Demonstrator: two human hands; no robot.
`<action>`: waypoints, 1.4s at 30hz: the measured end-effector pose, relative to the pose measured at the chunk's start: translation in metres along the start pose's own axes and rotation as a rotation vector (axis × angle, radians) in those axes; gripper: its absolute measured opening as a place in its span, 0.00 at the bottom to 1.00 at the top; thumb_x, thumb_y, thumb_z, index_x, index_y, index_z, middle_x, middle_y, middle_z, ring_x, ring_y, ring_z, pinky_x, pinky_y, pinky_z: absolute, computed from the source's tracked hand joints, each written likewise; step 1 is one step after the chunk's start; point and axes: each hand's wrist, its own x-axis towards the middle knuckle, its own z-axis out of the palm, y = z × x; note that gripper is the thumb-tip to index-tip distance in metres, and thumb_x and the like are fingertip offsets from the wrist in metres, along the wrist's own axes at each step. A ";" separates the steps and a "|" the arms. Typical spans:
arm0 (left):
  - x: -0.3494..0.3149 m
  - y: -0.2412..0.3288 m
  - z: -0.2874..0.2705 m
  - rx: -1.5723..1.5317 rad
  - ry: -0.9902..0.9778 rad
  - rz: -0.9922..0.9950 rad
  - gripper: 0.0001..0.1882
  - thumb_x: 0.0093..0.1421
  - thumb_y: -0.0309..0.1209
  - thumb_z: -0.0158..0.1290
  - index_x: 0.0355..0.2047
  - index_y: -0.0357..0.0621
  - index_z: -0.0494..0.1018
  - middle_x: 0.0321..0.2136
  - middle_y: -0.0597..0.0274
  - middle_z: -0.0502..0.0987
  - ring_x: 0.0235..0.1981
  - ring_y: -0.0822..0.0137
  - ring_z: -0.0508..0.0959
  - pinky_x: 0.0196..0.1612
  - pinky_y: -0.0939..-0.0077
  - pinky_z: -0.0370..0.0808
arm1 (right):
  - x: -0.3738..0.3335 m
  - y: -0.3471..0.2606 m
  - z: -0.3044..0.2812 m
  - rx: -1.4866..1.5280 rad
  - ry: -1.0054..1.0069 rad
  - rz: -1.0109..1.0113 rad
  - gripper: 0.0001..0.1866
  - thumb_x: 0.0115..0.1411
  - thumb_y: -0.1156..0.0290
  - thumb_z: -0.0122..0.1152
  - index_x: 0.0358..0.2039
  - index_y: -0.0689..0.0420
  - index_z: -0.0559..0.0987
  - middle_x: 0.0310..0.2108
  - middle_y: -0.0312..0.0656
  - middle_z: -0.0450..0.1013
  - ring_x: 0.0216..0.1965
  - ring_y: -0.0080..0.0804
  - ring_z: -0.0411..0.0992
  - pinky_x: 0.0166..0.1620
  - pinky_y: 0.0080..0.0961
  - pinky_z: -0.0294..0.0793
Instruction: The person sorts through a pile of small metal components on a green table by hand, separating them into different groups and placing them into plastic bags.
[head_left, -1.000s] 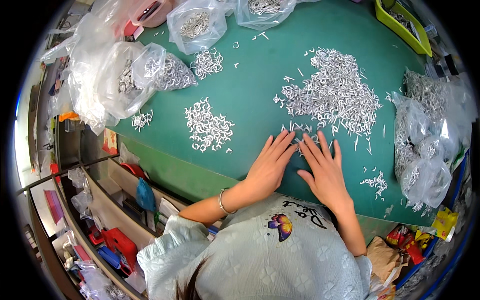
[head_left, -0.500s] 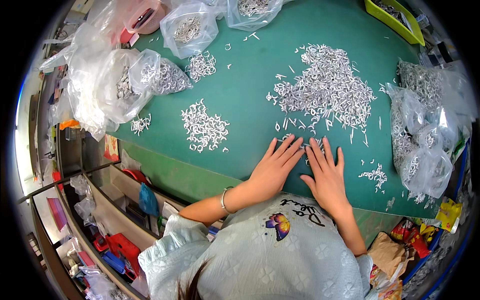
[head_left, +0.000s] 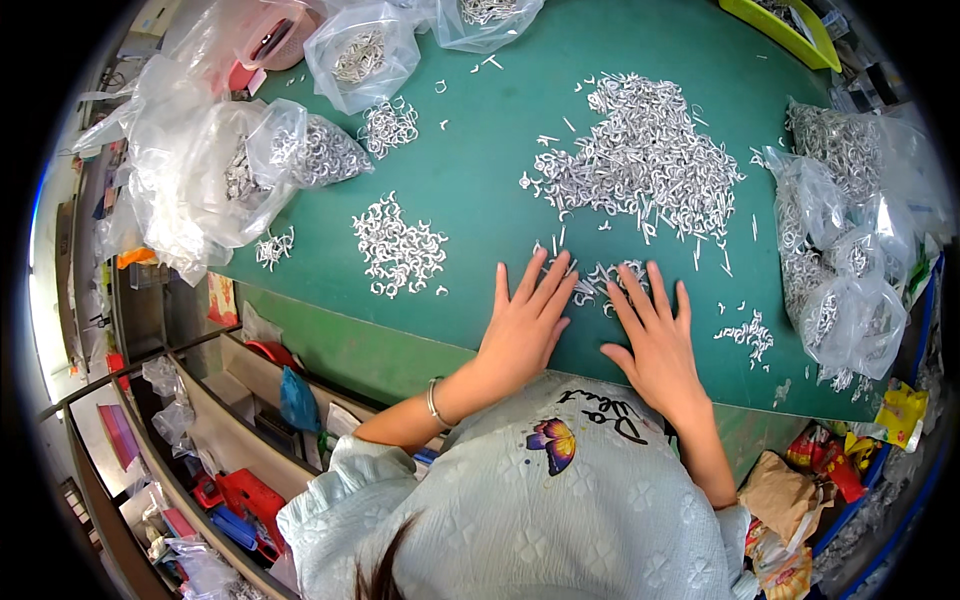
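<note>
My left hand (head_left: pixel 520 325) lies flat on the green tabletop (head_left: pixel 480 150), fingers spread, a few small silvery metal parts by its fingertips. To its right, my right hand (head_left: pixel 655 335) also rests flat with the fingers apart. Between the two sets of fingertips is a small cluster of curved and straight metal pieces (head_left: pixel 594 285). Beyond the hands spreads a large heap of similar silvery parts (head_left: pixel 650 155). A smaller pile of curved pieces (head_left: pixel 398 247) sits to the left, and a little one (head_left: pixel 748 337) to the right of my right hand.
Clear plastic bags of metal parts stand at the left (head_left: pixel 315 150), the far edge (head_left: pixel 360 60) and the right (head_left: pixel 840 250). A yellow-green tray (head_left: pixel 785 32) is at the far right. Open shelving (head_left: pixel 240 390) runs below the table's left front edge.
My left hand has moved left, away from the right hand, and its fingers have spread. A cluster of parts now shows between the hands. The whole view has shifted slightly.
</note>
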 end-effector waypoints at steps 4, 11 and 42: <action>-0.008 0.005 0.005 -0.044 -0.004 0.062 0.32 0.57 0.26 0.54 0.62 0.42 0.60 0.67 0.52 0.53 0.69 0.47 0.50 0.63 0.30 0.46 | -0.022 0.011 0.007 0.024 0.069 0.090 0.35 0.55 0.60 0.63 0.62 0.55 0.66 0.69 0.38 0.51 0.70 0.48 0.44 0.65 0.61 0.42; 0.008 -0.001 0.008 0.080 0.101 -0.019 0.32 0.57 0.29 0.56 0.62 0.46 0.62 0.68 0.52 0.50 0.68 0.44 0.49 0.60 0.26 0.48 | -0.040 0.010 0.012 -0.085 0.170 0.234 0.36 0.56 0.60 0.61 0.63 0.57 0.63 0.68 0.40 0.52 0.70 0.49 0.43 0.65 0.62 0.41; -0.004 0.033 0.036 -0.377 0.059 0.409 0.20 0.47 0.21 0.50 0.44 0.30 0.73 0.46 0.49 0.71 0.49 0.51 0.70 0.53 0.59 0.68 | -0.055 0.013 0.010 -0.112 0.279 0.317 0.31 0.58 0.65 0.58 0.62 0.57 0.65 0.68 0.38 0.53 0.70 0.51 0.43 0.64 0.66 0.36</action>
